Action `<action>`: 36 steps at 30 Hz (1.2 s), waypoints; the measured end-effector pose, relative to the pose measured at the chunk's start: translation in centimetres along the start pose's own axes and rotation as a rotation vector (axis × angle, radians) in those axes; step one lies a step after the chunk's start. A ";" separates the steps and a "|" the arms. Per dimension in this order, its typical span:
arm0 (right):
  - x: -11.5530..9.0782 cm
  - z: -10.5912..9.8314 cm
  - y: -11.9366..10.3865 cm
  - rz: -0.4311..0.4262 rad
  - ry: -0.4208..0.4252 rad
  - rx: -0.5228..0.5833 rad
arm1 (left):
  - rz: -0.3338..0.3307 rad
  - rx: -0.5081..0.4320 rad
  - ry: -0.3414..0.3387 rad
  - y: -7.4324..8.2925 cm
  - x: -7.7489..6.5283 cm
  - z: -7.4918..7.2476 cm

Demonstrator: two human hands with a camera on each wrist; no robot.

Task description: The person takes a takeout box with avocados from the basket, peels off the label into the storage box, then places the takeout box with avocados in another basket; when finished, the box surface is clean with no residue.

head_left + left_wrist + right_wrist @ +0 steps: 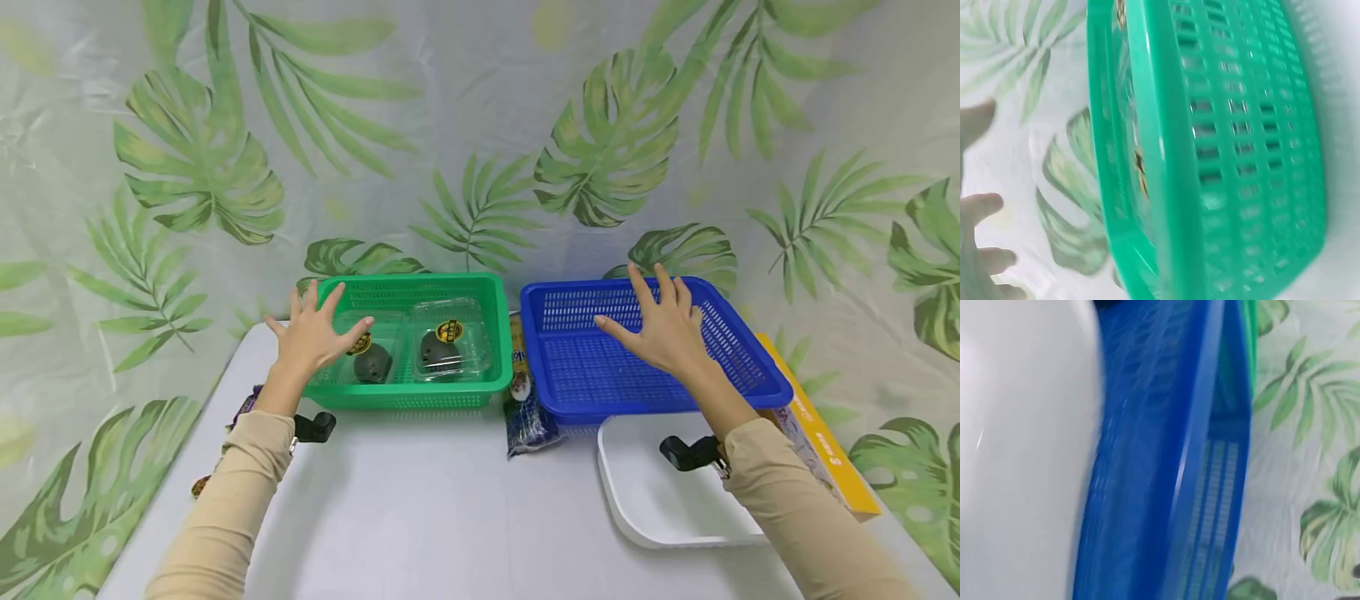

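My left hand [309, 333] hovers with spread fingers over the left end of a green basket [420, 398], holding nothing. Inside that basket lie two clear plastic boxes [474, 367], each with a round black-and-yellow sticker and a dark rounded item in it. Fingers spread and bare, my right hand [667, 329] is raised above a blue basket [577, 367]. No items show inside the blue basket. In the left wrist view the green basket's slotted side [1235, 162] fills the middle, and fingertips [985, 206] appear at the left edge.
A white tray [637, 500] stands in front of the blue basket, under my right forearm. Between the baskets lie a yellow packet [517, 342] and a dark shiny packet [528, 423]. A long yellow box [825, 433] lies at the right edge. Small wrapped items [243, 408] lie at the left edge.
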State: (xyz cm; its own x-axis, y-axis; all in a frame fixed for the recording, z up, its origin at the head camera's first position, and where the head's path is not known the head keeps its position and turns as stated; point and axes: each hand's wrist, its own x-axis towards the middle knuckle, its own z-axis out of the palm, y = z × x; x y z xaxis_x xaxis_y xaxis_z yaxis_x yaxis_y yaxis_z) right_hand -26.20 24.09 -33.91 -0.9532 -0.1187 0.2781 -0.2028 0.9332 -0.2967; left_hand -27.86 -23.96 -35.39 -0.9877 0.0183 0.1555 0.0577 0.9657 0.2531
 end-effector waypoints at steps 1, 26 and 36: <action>0.3 0.2 -0.4 -0.015 -0.006 0.036 | -0.010 -0.020 -0.027 -0.6 0.0 -0.1; 7.8 10.1 -14.0 -0.139 -0.347 0.576 | -0.241 -0.932 -0.291 -9.6 -0.5 1.6; 8.8 12.8 -16.0 -0.101 -0.415 0.448 | -0.249 -1.007 -0.271 -10.3 -0.8 2.3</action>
State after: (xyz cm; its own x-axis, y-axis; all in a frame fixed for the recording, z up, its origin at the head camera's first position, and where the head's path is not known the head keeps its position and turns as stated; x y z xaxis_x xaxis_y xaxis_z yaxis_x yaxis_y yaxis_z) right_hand -34.23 3.79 -38.39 -0.9137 -0.4056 -0.0270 -0.2856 0.6878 -0.6673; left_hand -28.04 -33.34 -40.30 -0.9805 0.0272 -0.1947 -0.1783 0.2941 0.9390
